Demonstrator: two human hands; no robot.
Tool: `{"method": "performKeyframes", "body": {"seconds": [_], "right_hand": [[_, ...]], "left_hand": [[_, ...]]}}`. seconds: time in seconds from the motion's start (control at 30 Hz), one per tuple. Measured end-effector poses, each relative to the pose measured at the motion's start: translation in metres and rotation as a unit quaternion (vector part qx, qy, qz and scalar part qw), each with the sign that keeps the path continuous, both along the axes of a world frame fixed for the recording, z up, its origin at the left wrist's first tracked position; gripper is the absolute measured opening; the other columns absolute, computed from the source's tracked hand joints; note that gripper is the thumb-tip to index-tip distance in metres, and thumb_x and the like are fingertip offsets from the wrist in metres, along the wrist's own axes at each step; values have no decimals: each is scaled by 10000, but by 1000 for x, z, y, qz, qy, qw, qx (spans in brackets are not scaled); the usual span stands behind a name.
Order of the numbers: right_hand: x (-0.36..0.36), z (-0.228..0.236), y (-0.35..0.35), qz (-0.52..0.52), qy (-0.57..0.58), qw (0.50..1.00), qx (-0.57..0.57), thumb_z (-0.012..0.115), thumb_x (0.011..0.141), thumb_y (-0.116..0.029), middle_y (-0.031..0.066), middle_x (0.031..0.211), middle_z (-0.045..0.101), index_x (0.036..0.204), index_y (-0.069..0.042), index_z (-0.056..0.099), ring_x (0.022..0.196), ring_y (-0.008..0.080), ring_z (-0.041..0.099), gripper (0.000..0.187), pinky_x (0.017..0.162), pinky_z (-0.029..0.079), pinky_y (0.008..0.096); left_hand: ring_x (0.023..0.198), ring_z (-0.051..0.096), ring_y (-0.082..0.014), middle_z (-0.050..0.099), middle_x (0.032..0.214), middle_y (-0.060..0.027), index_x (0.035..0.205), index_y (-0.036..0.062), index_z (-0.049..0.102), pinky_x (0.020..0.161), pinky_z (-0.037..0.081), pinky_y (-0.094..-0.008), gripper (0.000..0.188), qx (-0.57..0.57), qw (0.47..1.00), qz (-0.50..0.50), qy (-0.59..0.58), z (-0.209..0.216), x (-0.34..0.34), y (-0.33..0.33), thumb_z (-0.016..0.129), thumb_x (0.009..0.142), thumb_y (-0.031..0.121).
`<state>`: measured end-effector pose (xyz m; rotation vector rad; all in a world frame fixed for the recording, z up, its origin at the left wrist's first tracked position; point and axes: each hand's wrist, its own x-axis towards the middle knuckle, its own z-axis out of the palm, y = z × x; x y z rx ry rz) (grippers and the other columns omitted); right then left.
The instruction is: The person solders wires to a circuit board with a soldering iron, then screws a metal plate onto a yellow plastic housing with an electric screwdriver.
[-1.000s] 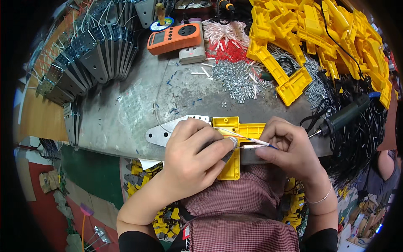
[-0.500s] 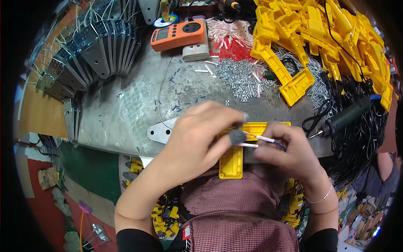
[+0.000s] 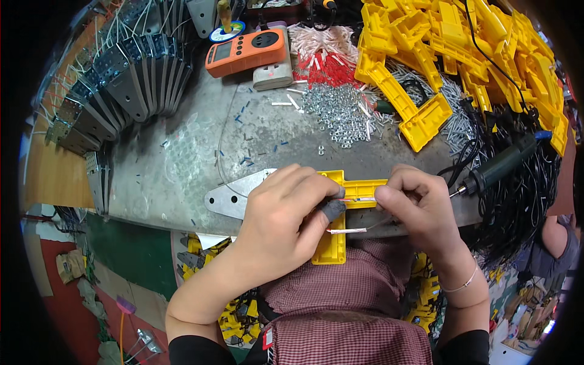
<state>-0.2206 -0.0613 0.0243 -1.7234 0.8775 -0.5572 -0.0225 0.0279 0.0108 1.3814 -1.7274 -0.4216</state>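
My left hand point(image 3: 283, 210) pinches a thin red wire point(image 3: 347, 200) between thumb and forefinger, whose tips have dark coverings. Opposite it, my right hand point(image 3: 420, 204) is closed in a pinch on the far end of a wire with a slim white sleeve point(image 3: 365, 199). A second white sleeve point(image 3: 348, 230) hangs below on another wire. Beneath my hands lies a T-shaped yellow plastic housing point(image 3: 331, 250), overhanging the table's front edge. A grey metal plate point(image 3: 226, 199) with holes, tapered at its left end, is partly hidden by my left hand.
Grey metal plates point(image 3: 137, 91) with wires stand in rows at left. An orange meter point(image 3: 246, 53) is at the back, near piled nuts point(image 3: 340, 115) and red-and-white pieces point(image 3: 325, 64). Yellow housings point(image 3: 450, 36), a dark green screwdriver point(image 3: 502, 164) and black cables point(image 3: 517, 213) fill the right.
My left finger and thumb have come together on the red wire. My right hand has risen slightly, and one white sleeve now hangs lower. The table scene has shifted slightly left.
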Motion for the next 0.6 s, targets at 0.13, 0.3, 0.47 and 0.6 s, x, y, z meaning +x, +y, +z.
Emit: {"method": "performKeyframes", "body": {"seconds": [0.13, 0.3, 0.47, 0.6], "right_hand": [[3, 0, 3, 4, 1, 1000, -19, 688, 874, -162, 22, 643, 536, 763, 48, 623, 613, 70, 455, 246, 544, 372, 262], [6, 2, 7, 15, 23, 1000, 9, 697, 869, -164, 54, 685, 588, 797, 48, 644, 647, 85, 525, 230, 578, 428, 269], [5, 10, -1, 55, 21, 996, -67, 720, 842, -110, 70, 707, 644, 831, 53, 665, 648, 86, 578, 173, 606, 476, 266], [3, 7, 2, 26, 1, 999, 32, 738, 820, -101, 78, 714, 657, 850, 51, 664, 660, 107, 599, 172, 627, 491, 267]], "left_hand": [[718, 567, -322, 587, 796, -135, 887, 17, 598, 647, 457, -405, 222, 2, 1000, 17, 11, -3, -3, 1, 635, 675, -39], [690, 588, -246, 600, 781, -112, 884, 5, 626, 569, 466, -321, 230, -10, 1000, 18, -7, -3, -2, 1, 705, 678, -58], [706, 587, -278, 600, 784, -117, 897, 12, 616, 609, 466, -359, 253, -12, 1000, 17, -2, -3, -1, 1, 688, 664, -56], [732, 586, -306, 596, 794, -121, 916, 22, 609, 655, 469, -394, 281, -15, 999, 13, -29, 1, -3, -1, 670, 650, -44]]}}
